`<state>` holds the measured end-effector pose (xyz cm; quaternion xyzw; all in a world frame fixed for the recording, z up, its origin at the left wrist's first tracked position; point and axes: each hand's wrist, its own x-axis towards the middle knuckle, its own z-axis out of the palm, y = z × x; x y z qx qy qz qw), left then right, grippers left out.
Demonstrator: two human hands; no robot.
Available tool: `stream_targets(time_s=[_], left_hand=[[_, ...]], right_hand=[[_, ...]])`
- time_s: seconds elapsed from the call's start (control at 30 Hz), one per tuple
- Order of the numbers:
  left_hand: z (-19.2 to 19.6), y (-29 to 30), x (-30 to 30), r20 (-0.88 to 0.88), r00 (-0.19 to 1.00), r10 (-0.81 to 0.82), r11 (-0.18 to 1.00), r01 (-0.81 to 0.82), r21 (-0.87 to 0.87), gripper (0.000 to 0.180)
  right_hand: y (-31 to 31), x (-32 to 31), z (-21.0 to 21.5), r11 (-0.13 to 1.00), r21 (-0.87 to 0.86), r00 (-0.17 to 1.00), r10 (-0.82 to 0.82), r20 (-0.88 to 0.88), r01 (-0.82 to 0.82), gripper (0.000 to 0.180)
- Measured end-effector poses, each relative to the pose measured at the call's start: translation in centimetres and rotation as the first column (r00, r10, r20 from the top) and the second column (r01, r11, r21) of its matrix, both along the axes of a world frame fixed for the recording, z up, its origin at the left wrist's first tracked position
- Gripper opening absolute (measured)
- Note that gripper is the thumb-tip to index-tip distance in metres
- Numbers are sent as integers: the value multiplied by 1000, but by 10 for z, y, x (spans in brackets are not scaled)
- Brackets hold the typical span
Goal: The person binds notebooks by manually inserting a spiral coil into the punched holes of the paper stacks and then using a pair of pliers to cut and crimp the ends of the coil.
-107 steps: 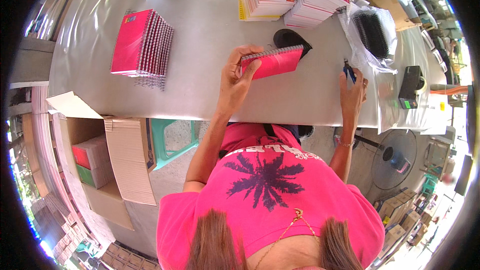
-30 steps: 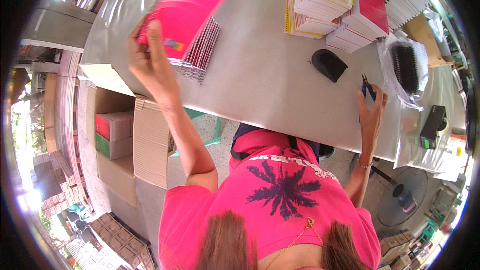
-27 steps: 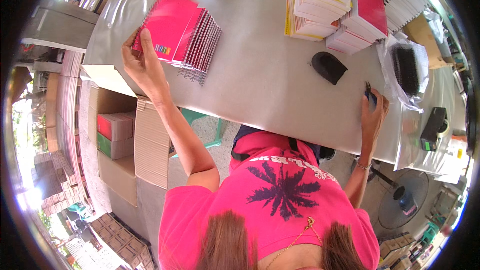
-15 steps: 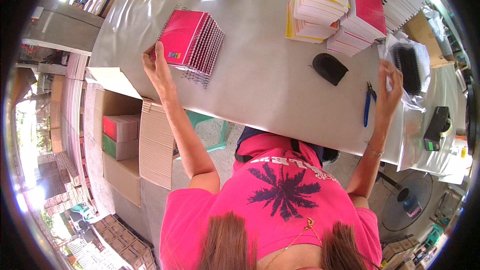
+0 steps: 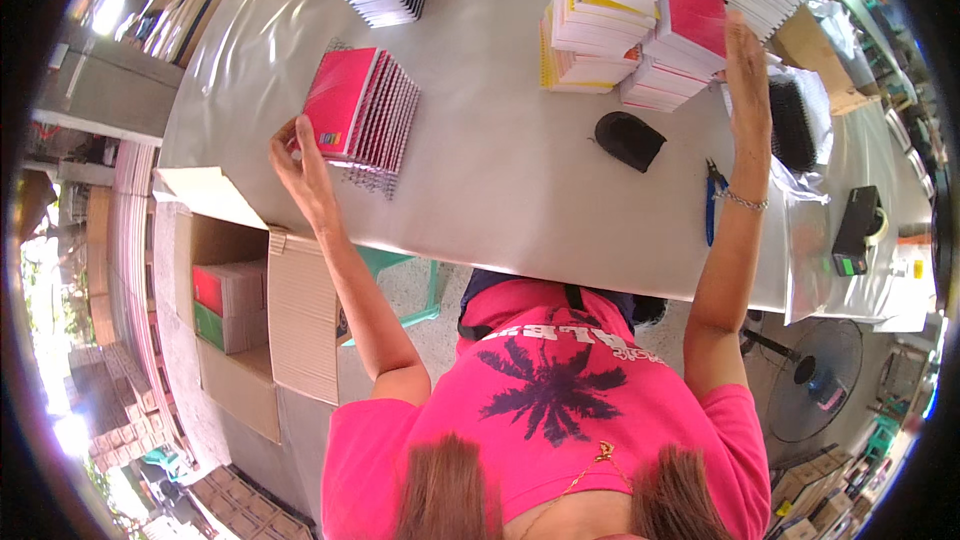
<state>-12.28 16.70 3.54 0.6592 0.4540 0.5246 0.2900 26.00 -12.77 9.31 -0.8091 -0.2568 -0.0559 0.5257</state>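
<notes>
A short stack of red-covered spiral notebooks [image 5: 342, 100] lies on the left side of the table, wire coils jutting at its edges. Beside its near left corner is my left hand [image 5: 303, 175], thumb against the edge and fingers curled apart from it. At the back right, my right hand [image 5: 748, 70] reaches forward with fingers stretched out, at the right edge of a red notebook [image 5: 697, 15] on top of a pile. Whether the fingertips grip that notebook cannot be made out. White-paged notebooks with yellow edges [image 5: 600, 25] are piled just left of it.
Blue-handled cutters [image 5: 711, 205] and a black rounded object [image 5: 630, 140] lie on the grey table [image 5: 480, 170]. Black coils [image 5: 793, 125] on plastic wrap and a tape dispenser [image 5: 857, 230] are at right. An open carton [image 5: 305, 320] stands left; a fan [image 5: 805, 370] stands lower right.
My right hand has moved forward from beside the plastic wrap to the red notebook pile. My left hand has slipped slightly off the stack's cover to its edge. The view has shifted a little.
</notes>
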Motion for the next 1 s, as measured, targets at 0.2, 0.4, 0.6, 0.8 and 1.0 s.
stream_targets(time_s=[0.2, 0.4, 0.6, 0.8, 1.0], left_hand=[[30, -24, 3, -110, 975, 193, 947, -155, 282, 54], [56, -65, 44, -74, 995, 73, 928, -41, 370, 40], [62, -116, 113, -127, 937, -325, 875, 349, 335, 28], [82, -156, 147, -217, 780, -587, 642, 612, 463, 26], [91, -185, 154, -596, 580, -556, 468, 811, 352, 28]], right_hand=[[2, 17, -4, 1000, -6, 979, 11, -205, -13, 53], [1, 15, -1, 995, 96, 977, 38, -209, -18, 42], [-12, 6, -4, 987, 73, 966, -152, 207, 140, 38], [-36, -81, 19, 986, 157, 957, -97, 273, 56, 23], [-42, -127, 4, 946, -141, 941, 310, 136, -291, 23]])
